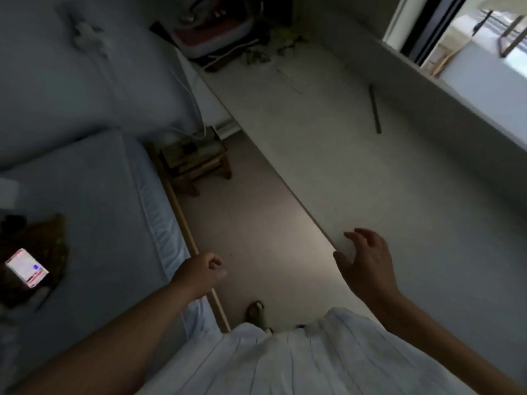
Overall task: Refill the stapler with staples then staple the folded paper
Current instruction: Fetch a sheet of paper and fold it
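No stapler, staples or folded paper show in this dim, tilted view. My left hand (204, 270) is curled into a fist above the floor beside the bed's edge; nothing is visible in it. My right hand (366, 262) hovers with fingers spread over the near corner of a long white desk (328, 143), holding nothing. A thin dark stick-like object (375, 109) lies on the desk farther back.
A bed with a pale blue sheet (94, 212) fills the left, with a lit phone (27, 267) on a dark patterned cloth. A small wooden stool (196, 162) stands on the floor strip between bed and desk. Clutter (216, 27) sits at the desk's far end. A window (470, 32) is at top right.
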